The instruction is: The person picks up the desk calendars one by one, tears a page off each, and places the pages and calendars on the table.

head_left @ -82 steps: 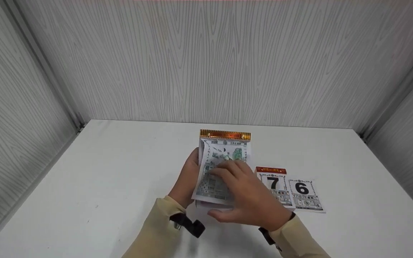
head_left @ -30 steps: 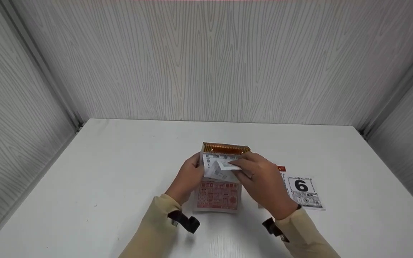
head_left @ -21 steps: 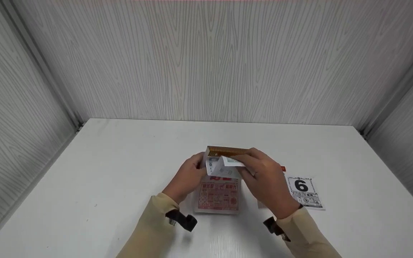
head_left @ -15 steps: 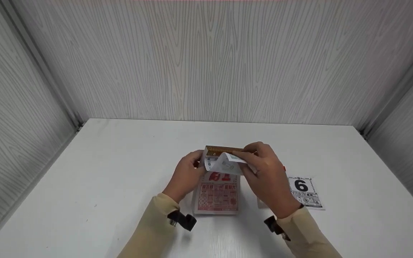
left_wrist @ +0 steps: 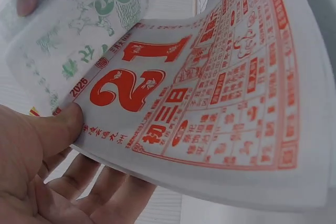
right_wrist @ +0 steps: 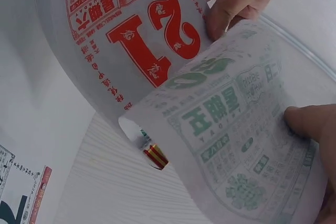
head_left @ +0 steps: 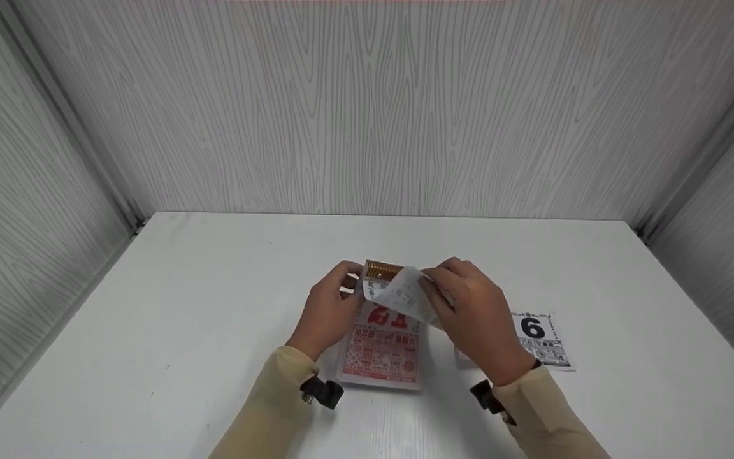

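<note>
Left of calendar (head_left: 380, 357), left hand (head_left: 329, 312) gripping its edge; right of it, right hand (head_left: 478, 319) pinching sheet (head_left: 400, 294); skewed pull could be ripping it.

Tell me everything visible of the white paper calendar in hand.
The calendar has a ribbed gold header at its far end and a red-printed page reading 21. A green-printed paper sheet is lifted and curled over it, pinched by the right hand; whether it's attached is unclear. Over the white table, the left hand grips the left edge, thumb on top, fingers beneath.
</note>
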Tool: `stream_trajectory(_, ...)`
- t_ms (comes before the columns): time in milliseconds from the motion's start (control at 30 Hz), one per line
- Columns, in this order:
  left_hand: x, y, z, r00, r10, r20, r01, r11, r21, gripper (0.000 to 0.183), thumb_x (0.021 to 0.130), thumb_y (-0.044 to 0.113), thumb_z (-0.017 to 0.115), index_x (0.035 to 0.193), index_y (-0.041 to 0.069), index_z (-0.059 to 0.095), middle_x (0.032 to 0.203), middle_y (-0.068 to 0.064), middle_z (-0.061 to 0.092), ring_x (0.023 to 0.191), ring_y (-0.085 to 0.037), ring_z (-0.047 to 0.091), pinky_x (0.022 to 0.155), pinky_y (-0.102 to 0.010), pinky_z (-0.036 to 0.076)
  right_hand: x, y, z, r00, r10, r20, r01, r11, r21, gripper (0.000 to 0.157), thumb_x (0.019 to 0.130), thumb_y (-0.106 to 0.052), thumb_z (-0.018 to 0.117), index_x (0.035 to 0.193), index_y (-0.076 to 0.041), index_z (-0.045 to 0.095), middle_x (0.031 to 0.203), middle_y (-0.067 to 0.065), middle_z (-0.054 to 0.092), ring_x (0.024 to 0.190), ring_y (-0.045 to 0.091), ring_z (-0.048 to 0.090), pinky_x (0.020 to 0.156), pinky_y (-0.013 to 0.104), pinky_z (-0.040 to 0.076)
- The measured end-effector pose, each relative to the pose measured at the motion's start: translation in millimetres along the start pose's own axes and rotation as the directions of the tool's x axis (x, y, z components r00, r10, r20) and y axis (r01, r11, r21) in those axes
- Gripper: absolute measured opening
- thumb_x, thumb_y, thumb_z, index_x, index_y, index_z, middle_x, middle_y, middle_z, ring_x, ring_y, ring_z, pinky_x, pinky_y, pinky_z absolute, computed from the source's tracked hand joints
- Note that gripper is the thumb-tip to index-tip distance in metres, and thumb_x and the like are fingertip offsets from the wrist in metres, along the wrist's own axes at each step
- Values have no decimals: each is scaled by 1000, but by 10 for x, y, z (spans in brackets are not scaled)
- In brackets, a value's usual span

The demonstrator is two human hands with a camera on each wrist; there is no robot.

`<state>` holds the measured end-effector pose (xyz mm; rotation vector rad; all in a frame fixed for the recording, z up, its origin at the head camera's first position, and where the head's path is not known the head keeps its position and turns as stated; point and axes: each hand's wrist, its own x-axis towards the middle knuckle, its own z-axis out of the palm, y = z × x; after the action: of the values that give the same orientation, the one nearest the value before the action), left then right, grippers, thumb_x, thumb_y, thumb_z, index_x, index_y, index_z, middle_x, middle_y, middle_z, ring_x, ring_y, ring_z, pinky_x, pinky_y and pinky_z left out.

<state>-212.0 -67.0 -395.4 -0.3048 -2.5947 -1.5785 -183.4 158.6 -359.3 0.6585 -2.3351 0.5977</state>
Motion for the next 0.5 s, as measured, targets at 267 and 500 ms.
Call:
stream_trajectory(267, 2, -18, -24, 997, -58, 53, 65, 990, -127, 37, 102, 14, 63, 138, 12, 52, 116, -8, 73, 104, -22, 72, 91, -44, 57, 46, -28, -8, 1000, 23, -7, -23, 1000, 15, 16, 95, -6, 75, 110, -9, 76, 97, 2, 75, 84, 13, 71, 70, 32, 59)
stream_trajectory(500, 10, -53, -14, 980, -116, 162, 151, 961, -229, 52, 96, 12, 68, 145, 10, 52, 120, -11, 66, 103, -23, 69, 84, -38, 59, 116, 35, 40, 998, 53, -15, -52, 997, 59, 16, 95, -1, 68, 107, -7, 75, 93, 1, 72, 67, 9, 51, 58, 27, 44)
